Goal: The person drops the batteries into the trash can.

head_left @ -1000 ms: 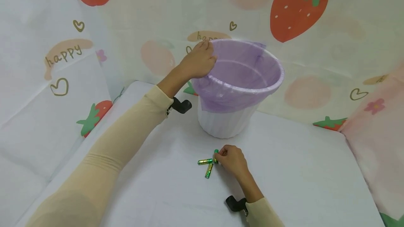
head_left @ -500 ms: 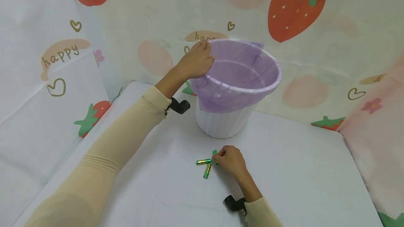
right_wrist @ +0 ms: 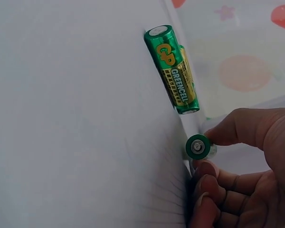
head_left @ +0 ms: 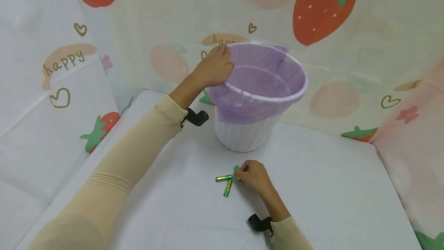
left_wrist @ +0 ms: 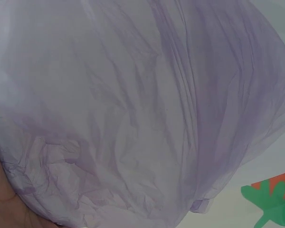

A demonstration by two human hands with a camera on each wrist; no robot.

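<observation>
A white trash bin (head_left: 243,136) stands on the white tabletop, lined with a purple plastic bag (head_left: 249,113) folded over its rim. My left hand (head_left: 216,66) grips the bin's left rim through the bag; in the left wrist view the crinkled bag fills most of the frame. In front of the bin, my right hand (head_left: 254,176) pinches a green battery (right_wrist: 197,147) between thumb and fingers, its end facing the right wrist camera, low over the cloth. Two more green-and-gold batteries, one lying crosswise (head_left: 223,178) and one pointing toward me (head_left: 227,188), rest just left of it.
A curtain with printed strawberries (head_left: 324,10) hangs close behind the bin and along both sides. The white tabletop (head_left: 329,188) extends to the right, its edge meeting the pink side curtain.
The whole view shifts slightly to the left. Both hands stay almost where they were, the left on the bin's rim, the right at the same battery.
</observation>
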